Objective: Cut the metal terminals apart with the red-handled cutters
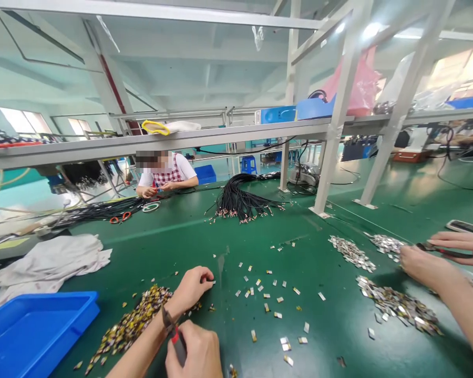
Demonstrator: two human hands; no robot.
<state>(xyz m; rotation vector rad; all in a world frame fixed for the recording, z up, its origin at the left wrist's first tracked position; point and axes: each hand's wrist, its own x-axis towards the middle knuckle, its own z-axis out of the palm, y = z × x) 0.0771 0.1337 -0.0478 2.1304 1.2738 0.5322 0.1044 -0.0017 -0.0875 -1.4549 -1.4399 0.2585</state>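
Observation:
My left hand point(192, 287) reaches out over the green table, thumb and fingertips pinched on a small silvery metal piece point(214, 282). In my right hand point(199, 349), nearer the bottom edge, is a pair of cutting pliers point(175, 336) with red-and-black handles, its jaws pointing up across my left forearm. A heap of small gold and dark pieces point(136, 320) lies beside and partly behind my left arm. To the right of my hands, several small silver-and-yellow metal pieces point(267, 308) are scattered singly.
A blue tray point(43, 328) and white cloth point(55, 260) lie left. Black cables point(242, 197) are bundled ahead. Metal-piece piles point(398, 304) sit right, near a co-worker's hands point(429, 265) with pliers. Another person point(167, 173) works across the table. Shelf posts point(339, 115) stand right.

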